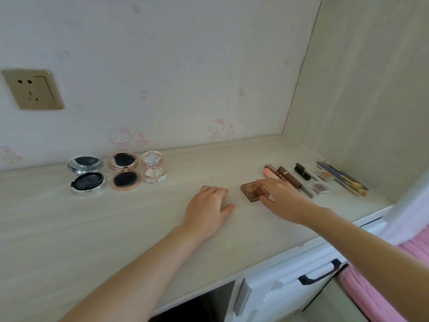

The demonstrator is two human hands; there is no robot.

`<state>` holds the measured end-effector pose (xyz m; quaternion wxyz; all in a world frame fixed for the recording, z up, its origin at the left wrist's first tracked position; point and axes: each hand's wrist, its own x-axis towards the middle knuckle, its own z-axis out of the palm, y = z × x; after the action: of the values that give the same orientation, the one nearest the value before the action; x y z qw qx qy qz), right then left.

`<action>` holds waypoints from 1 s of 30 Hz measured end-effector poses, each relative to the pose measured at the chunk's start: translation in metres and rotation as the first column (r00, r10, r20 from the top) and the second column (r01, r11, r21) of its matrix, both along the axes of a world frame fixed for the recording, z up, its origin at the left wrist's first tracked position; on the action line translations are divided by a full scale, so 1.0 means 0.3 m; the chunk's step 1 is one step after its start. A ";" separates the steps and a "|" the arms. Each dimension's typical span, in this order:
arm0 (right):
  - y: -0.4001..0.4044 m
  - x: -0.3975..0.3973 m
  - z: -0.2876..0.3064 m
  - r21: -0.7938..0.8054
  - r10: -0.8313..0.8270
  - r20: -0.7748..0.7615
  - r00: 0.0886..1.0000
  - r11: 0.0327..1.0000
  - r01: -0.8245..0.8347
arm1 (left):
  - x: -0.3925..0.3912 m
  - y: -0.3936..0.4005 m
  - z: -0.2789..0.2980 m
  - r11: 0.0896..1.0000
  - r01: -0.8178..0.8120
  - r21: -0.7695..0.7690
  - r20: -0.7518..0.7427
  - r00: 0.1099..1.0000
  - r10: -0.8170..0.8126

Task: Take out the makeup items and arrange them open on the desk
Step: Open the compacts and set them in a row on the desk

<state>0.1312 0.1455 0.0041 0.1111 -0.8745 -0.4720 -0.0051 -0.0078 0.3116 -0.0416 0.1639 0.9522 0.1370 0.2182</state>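
A small brown eyeshadow palette point(251, 191) lies flat on the pale desk point(116, 217); my right hand point(281, 196) grips it between thumb and fingers. My left hand point(209, 202) rests palm down on the desk just left of the palette, fingers relaxed, holding nothing. At the back left stand three open compacts: a silver one point(87, 175), a rose-gold one point(124, 171) and a small pink one point(154, 167). Right of my right hand lie a pink tube point(268, 171), a brown tube point(289, 177), a black lipstick point(302, 171), small eyeshadow pans point(321, 187) and several brushes point(343, 178).
A wall with cartoon-cat wallpaper and a power socket point(32, 89) backs the desk; a side panel closes it on the right. Below the front edge is a white drawer with a dark handle point(321, 271). Pink fabric point(394, 287) hangs at the lower right.
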 end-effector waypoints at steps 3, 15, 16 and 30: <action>-0.014 0.028 -0.001 -0.128 0.056 0.089 0.994 0.991 -0.045 | 0.064 -0.035 -0.008 1.000 0.003 -0.011 -0.050 0.999 -0.004; 0.046 0.122 0.009 -0.205 0.136 -0.017 0.991 0.969 -0.137 | 0.191 -0.087 0.006 0.997 -0.007 -0.079 -0.191 0.982 -0.008; 0.046 0.125 0.008 -0.206 0.143 -0.014 0.990 0.968 -0.143 | 0.191 -0.087 0.007 0.996 -0.010 -0.093 -0.175 0.985 -0.006; 0.049 0.012 0.050 -0.117 0.123 -0.184 0.975 0.982 -0.146 | 0.050 -0.047 0.048 0.768 0.054 -0.638 0.104 0.994 0.016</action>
<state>0.1347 0.1602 0.0189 0.0951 -0.8428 -0.5180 0.1105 0.0073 0.2977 -0.0271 0.4871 0.8284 0.1849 0.2058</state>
